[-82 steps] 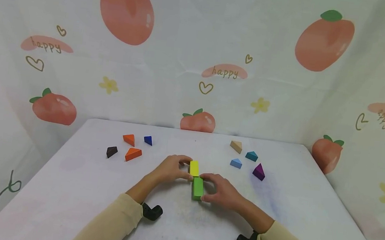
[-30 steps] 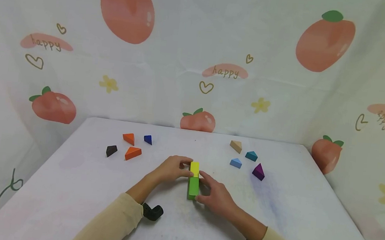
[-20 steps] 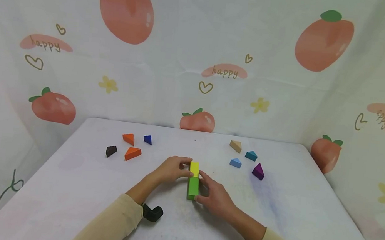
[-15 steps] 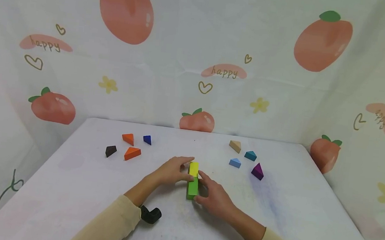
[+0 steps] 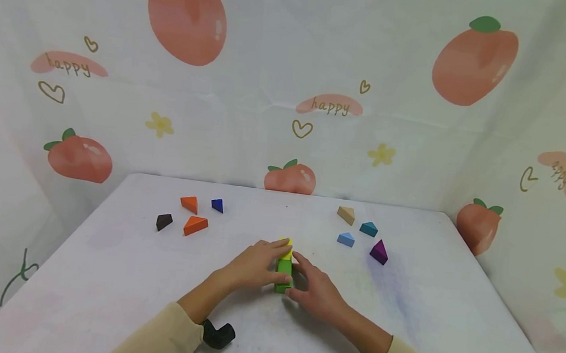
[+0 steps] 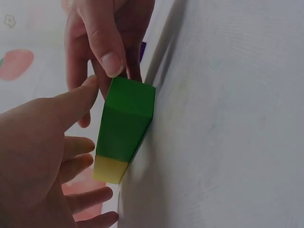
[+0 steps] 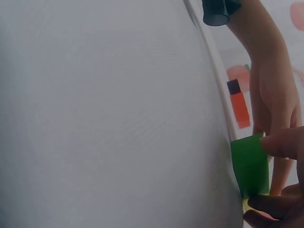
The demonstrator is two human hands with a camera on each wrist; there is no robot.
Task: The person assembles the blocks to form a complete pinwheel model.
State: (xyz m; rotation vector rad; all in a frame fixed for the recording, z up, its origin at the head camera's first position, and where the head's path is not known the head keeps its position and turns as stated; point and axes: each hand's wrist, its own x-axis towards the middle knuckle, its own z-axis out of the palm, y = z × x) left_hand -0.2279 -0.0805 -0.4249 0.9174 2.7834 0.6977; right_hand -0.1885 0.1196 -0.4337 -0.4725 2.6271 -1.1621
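Observation:
A green block and a yellow block lie end to end on the white table, the yellow one farther away. My left hand reaches over them from the left, thumb across the near part of the green block and fingers over the yellow one. In the left wrist view its fingers are spread beside the blocks. My right hand holds the green block from the right, thumb at its near corner and fingertips toward its far end, as the right wrist view shows on the green face.
Back left on the table lie two orange blocks, a black block and a dark blue block. Back right are tan, teal, light blue and purple blocks. A printed cloth hangs behind.
The green block has shifted left into line with the yellow one, with the right hand on it. The left hand has since loosened from the yellow block and slid nearer, over both blocks.

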